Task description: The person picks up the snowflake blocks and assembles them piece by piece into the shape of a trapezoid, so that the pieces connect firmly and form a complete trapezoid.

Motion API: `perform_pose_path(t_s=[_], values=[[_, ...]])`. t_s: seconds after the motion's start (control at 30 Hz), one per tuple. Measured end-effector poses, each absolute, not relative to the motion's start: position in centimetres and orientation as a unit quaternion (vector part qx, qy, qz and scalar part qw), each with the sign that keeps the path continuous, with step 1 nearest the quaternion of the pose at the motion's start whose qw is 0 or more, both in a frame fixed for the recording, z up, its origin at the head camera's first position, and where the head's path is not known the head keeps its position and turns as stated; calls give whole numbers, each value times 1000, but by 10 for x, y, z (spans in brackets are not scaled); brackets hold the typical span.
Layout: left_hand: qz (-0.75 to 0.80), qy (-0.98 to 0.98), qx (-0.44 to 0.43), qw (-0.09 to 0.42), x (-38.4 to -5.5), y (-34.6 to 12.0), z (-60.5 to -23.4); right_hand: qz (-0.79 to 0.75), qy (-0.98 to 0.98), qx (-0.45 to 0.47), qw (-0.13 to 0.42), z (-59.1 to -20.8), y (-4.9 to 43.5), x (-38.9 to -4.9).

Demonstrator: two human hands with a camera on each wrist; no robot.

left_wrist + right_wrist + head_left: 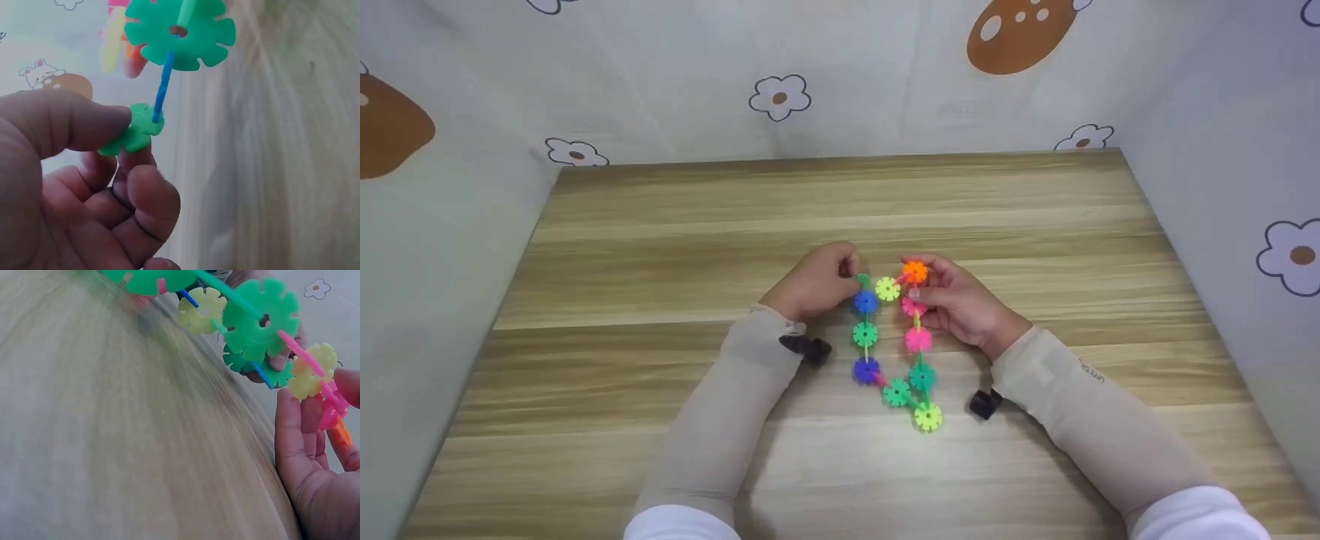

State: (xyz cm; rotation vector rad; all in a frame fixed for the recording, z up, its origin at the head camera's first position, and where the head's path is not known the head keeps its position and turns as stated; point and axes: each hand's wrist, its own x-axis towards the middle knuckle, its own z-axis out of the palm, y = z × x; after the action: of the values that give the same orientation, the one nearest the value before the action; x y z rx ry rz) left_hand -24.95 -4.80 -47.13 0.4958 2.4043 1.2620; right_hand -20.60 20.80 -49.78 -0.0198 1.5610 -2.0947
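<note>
A loop-shaped chain of notched plastic snowflake discs hangs between both hands over the wooden table. My left hand pinches a small green disc between thumb and fingers; a blue disc sits just below it. On the other side, my right hand holds the chain with its thumb across a pink disc, below an orange disc. Between the hands is a yellow disc; whether it joins the green one cannot be told. The chain's lowest disc is yellow-green.
The wood-grain table spreads around the hands. Patterned white cloth walls stand behind it and at both sides. A black wrist device sticks out from the right sleeve, and another from the left.
</note>
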Motion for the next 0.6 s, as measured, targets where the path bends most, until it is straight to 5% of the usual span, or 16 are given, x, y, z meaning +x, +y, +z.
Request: perform_pose_path(t_s=[0.37, 0.6], values=[[537, 800, 229, 135, -249, -47, -471, -774, 577, -6, 259, -497, 208, -205], [491, 816, 253, 171, -247, -45, -468, -784, 564, -7, 260, -497, 208, -205]])
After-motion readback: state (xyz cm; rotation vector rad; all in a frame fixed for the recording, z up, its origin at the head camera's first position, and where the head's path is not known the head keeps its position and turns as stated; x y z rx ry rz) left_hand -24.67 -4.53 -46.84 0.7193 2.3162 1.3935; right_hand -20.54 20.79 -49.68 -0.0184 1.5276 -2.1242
